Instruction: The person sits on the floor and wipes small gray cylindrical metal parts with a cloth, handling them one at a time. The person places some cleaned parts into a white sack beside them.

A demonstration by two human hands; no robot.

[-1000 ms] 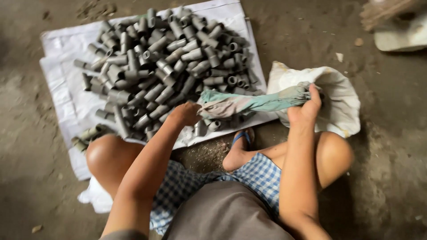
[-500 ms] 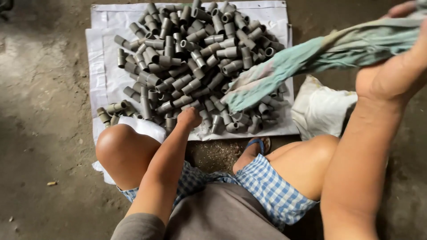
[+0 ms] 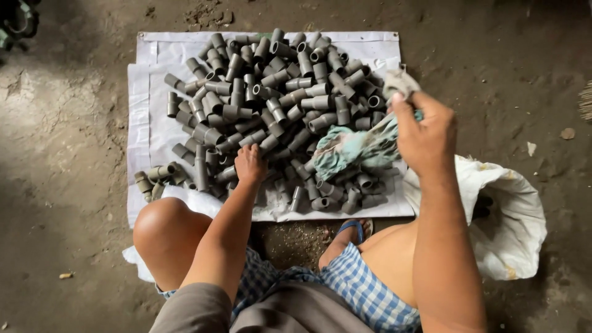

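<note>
Head view looks straight down on us squatting on a dirt floor [image 3: 74,185], knees apart, with a white woven sheet [image 3: 148,132] spread flat in front. On that sheet lies a big heap of short grey pipe fittings [image 3: 277,105], stubby tubes with one wider end, piled loosely and pointing every way; a few strays [image 3: 154,176] sit at the sheet's near left edge, just beyond our left knee.

Our right hand [image 3: 425,132] is raised over the right side of the heap, its grip pressed together around a crumpled rag [image 3: 351,148], pale green with faded pinkish patches. One end of the rag pokes up above the fingers [image 3: 401,81], and the rest hangs down and bunches on top of the fittings near the heap's right edge. Our left hand [image 3: 250,165] is down at the near edge of the heap, knuckles toward the camera, fingers curled among the fittings. We cannot tell whether that grip has closed on a fitting or only rests on them.

To the right, just beside the sheet and partly behind our right forearm, a white sack [image 3: 512,216] sits slumped on the floor with its mouth open. Below the sheet, a foot in a blue sandal [image 3: 351,231] shows between our knees, and blue-checked shorts [image 3: 364,290] cover our thighs.
</note>
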